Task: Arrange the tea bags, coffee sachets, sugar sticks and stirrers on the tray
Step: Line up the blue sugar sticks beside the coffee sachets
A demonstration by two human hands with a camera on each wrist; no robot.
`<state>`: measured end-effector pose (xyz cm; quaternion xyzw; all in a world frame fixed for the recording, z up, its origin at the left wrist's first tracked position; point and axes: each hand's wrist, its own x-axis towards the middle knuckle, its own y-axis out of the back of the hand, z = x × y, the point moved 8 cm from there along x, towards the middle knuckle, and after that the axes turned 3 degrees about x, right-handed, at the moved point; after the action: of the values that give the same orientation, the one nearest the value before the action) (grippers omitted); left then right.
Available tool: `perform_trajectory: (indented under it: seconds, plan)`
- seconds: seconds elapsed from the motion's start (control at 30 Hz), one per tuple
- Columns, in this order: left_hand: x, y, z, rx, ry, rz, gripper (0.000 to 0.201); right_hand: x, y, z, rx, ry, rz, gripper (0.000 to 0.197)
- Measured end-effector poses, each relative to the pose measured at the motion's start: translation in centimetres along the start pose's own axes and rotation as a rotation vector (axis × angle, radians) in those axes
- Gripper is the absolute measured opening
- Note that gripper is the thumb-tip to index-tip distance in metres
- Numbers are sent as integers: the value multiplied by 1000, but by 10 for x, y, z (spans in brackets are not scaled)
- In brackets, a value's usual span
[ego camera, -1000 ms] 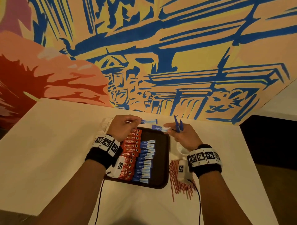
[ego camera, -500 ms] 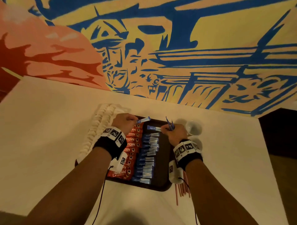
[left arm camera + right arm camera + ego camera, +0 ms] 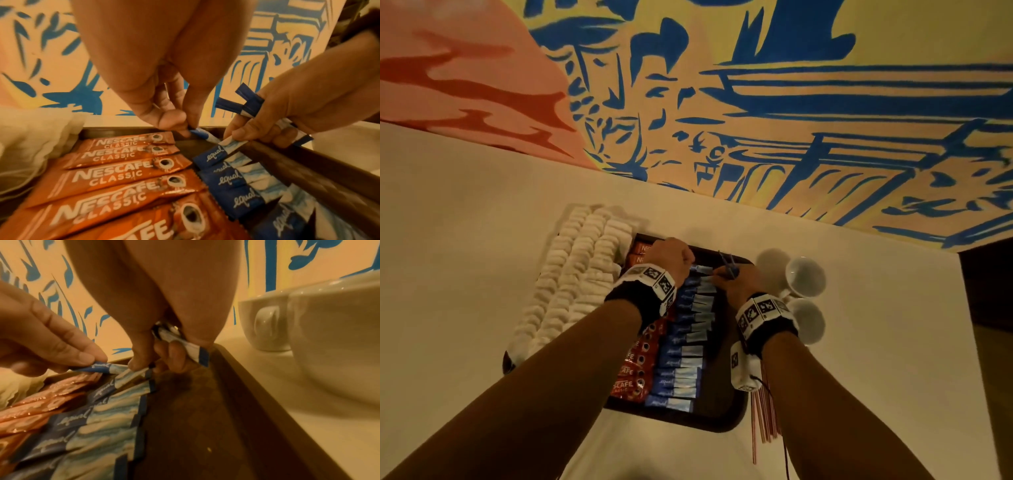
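Note:
A dark brown tray holds a column of orange Nescafe coffee sachets and beside it a column of blue sugar sticks. White tea bags are piled along its left side. Red stirrers lie on the table just right of the tray. At the tray's far end my left hand pinches one sugar stick by its blue end. My right hand grips a small bunch of sugar sticks, and its fingertips touch the top stick of the column.
White cups stand on the table right of the tray, close to my right wrist. The painted wall rises right behind the tray. The table's right edge drops to dark floor.
Both hands have come lower and closer together over the far end of the sugar column. The stick in my left hand has dropped toward the tray. The head view has shifted forward.

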<state>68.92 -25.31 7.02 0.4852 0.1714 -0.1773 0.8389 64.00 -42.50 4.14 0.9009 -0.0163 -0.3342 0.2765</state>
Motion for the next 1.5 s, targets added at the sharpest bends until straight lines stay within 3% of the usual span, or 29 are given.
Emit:
perform_trajectory:
  seconds: [0.1, 0.2, 0.4, 0.6, 0.73, 0.87, 1.0, 1.23, 1.5]
  plan:
    - [6, -8, 5, 78, -15, -21, 10, 5, -7, 8, -29, -22, 9, 23]
    - [7, -13, 7, 150, -27, -54, 10, 4, -6, 10, -31, -24, 25, 6]
    - [8, -20, 11, 279, -78, -85, 18, 5, -5, 7, -85, 8, 45, 16]
    - [7, -22, 17, 334, -128, -85, 23, -1, -1, 9, -26, 40, 67, 8]
    - [0, -12, 16, 201, -72, -69, 22, -16, 13, -6, 47, 111, 110, 12]
    - [-22, 20, 28, 20, -67, 62, 16, -44, 35, -33, 42, 215, 104, 28]
    - [-69, 60, 56, -174, -159, 199, 13, -77, 54, -57, 200, 307, 55, 27]
    - [-182, 126, 92, -640, -322, 268, 13, -166, 73, -91, 389, 527, -128, 30]
    - [-269, 159, 101, -686, -403, 270, 11, -256, 90, -121, 125, 687, -58, 28]
